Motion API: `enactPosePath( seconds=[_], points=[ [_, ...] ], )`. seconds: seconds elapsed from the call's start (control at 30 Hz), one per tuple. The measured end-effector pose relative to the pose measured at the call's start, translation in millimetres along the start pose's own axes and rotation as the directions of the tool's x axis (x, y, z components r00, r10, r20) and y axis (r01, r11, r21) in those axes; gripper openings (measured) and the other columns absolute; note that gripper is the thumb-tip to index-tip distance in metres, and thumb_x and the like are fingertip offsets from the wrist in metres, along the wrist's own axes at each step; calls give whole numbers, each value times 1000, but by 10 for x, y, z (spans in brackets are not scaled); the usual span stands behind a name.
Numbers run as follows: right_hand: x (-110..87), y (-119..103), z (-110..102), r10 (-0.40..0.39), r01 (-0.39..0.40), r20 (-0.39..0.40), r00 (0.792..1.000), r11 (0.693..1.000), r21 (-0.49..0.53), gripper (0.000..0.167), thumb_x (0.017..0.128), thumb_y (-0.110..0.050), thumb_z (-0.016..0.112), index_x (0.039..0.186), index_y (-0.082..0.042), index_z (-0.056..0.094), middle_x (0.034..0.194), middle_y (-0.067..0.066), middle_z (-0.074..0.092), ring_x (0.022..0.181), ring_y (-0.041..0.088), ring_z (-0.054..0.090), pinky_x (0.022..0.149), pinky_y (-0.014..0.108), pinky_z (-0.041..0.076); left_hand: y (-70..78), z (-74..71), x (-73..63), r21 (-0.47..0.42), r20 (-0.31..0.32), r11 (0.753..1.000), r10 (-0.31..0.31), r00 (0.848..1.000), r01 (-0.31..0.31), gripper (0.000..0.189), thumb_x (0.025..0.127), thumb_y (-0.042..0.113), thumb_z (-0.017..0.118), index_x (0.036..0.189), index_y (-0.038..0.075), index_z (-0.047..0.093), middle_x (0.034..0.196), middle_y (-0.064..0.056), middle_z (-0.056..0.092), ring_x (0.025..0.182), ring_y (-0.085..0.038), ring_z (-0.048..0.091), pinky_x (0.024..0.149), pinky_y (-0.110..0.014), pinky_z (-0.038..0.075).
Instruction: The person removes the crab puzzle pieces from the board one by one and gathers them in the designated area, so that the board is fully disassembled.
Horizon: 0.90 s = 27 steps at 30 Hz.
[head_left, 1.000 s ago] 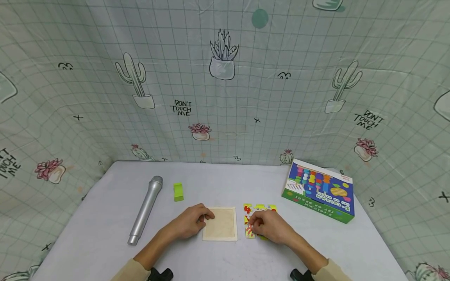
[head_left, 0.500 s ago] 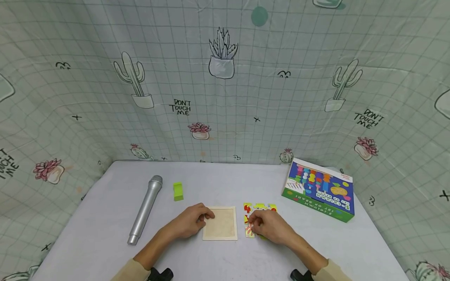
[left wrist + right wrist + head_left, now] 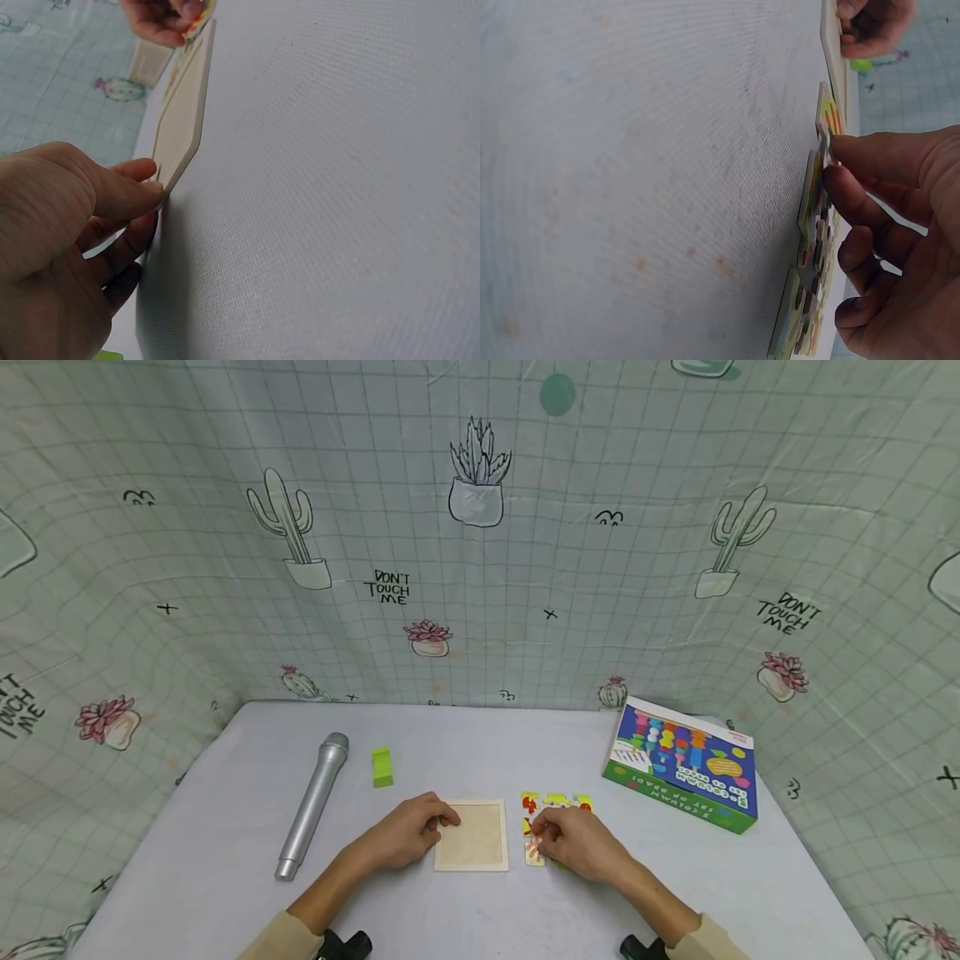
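A square, shallow wooden puzzle tray (image 3: 474,839) with a raised rim lies flat near the middle of the table. My left hand (image 3: 407,832) pinches its left edge between thumb and fingers, as the left wrist view shows at the tray's corner (image 3: 177,135). To the right of the tray lie several colourful puzzle pieces (image 3: 530,803), mostly yellow and red. Over them is my right hand (image 3: 583,845), its thumb and index finger pinching a yellow-and-red puzzle piece (image 3: 829,112) at the near left of the group. The hand covers part of the other pieces.
A silver microphone (image 3: 313,806) lies slanted on the left side of the table. Near it sits a small bright green block (image 3: 382,767). A blue-and-green toy box (image 3: 681,764) stands at the back right. Patterned cloth (image 3: 480,568) surrounds the white table.
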State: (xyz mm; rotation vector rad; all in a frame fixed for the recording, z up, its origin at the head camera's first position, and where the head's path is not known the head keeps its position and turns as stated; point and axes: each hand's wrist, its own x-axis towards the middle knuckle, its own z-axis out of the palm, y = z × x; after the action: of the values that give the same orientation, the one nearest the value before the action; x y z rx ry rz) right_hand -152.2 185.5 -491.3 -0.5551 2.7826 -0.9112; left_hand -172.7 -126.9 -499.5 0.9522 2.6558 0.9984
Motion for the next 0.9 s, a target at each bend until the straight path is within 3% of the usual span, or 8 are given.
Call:
enactPosePath(
  seconds=[0.9],
  points=[
    [1,-4,-6,1,0,9,1000,999,-49,14,85,-11,77,96,-18,72,73,-11,57,65,7,51,59,25,42,18,-5,18,13,16,1000,-6,1000,6,30,90,-10,63,113,8,70,105,1,62,89,-11,54,78,-25,48]
  ],
)
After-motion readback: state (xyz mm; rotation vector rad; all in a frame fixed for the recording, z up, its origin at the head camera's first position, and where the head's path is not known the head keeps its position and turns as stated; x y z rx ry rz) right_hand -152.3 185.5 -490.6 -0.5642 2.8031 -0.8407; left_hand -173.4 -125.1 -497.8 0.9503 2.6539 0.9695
